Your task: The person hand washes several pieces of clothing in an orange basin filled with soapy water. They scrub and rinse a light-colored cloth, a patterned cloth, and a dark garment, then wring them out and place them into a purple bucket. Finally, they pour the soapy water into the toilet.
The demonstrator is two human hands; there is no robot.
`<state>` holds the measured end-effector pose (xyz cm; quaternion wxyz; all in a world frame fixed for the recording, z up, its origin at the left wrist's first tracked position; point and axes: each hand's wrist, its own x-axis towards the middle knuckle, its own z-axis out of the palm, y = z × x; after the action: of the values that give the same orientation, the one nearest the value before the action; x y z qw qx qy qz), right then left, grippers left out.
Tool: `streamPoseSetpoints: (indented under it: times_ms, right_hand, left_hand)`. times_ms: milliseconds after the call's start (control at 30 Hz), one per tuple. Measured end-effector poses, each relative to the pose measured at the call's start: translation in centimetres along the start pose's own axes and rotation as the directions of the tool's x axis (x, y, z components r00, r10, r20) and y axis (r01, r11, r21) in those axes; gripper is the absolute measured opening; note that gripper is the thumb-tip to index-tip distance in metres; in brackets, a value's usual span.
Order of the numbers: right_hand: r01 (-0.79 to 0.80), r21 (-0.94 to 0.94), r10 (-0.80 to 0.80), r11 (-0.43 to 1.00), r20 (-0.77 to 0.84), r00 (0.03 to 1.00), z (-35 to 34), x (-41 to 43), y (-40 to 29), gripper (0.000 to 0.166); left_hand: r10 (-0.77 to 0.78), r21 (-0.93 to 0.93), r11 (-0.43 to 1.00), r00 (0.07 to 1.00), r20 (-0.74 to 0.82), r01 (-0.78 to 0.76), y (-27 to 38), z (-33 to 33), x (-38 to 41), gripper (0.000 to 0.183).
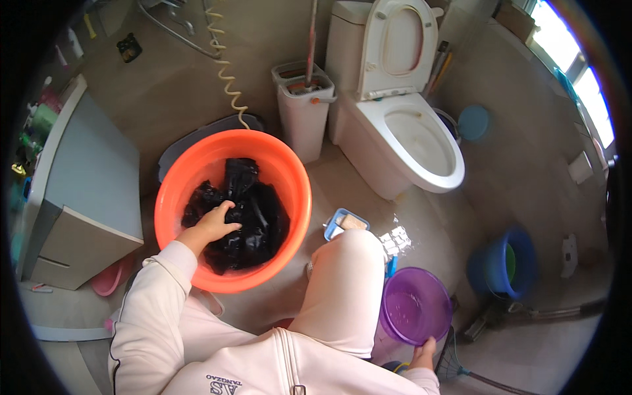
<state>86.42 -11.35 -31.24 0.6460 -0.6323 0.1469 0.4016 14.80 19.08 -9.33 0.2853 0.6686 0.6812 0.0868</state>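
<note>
A large orange plastic tub (295,197) stands on the floor before me, with wet black fabric (256,222) lying in its bottom. My left hand (216,223) rests at the fabric's left part, thumb and fingers spread; whether it pinches any cloth is not clear. At the lower right, my right hand (424,351) grips the near rim of a purple plastic basin (414,306), which looks tilted and holds at most a little water. Between tub and toilet, a blue tray (340,217) with a bar of soap (353,222) lies beyond my knee.
Behind the tub stand a white mop bucket (303,118) and a toilet (419,143) with its lid up. A grey-blue cabinet (94,163) is at left. Blue buckets (503,261) stand at right by a wall. A coiled hose (227,79) hangs behind the tub. The floor (345,182) is partly wet.
</note>
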Motion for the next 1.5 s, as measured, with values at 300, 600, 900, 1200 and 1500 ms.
streamPoseSetpoints:
  times_ms: [300,600,900,1200,1500]
  right_hand:
    - [0.649,-0.468,-0.723,0.600,0.032,0.690,12.0,-1.5,-19.2,0.022]
    - [0.794,-0.495,-0.837,0.354,0.211,0.505,29.1,-8.4,-41.7,0.003]
    - [0.419,-0.848,-0.829,-0.323,0.468,0.307,54.9,-19.8,-39.6,0.029]
    - [0.252,-0.469,-0.520,-0.847,0.830,-0.202,61.6,-26.3,-29.8,0.019]
    - [0.790,-0.576,-0.921,-0.209,0.387,0.038,60.8,-27.6,-28.5,0.035]
  left_hand:
    - [-0.237,0.184,0.961,0.959,0.156,0.207,2.0,0.6,0.0,0.070]
    - [-0.297,0.244,0.939,0.929,0.222,0.241,2.1,1.1,1.2,0.076]
    - [-0.366,0.228,0.921,0.903,0.226,0.316,0.8,1.0,0.9,0.079]
    - [-0.367,0.236,0.919,0.905,0.216,0.316,1.9,1.1,1.1,0.080]
    - [-0.353,0.203,0.927,0.917,0.185,0.315,1.2,1.6,0.6,0.077]
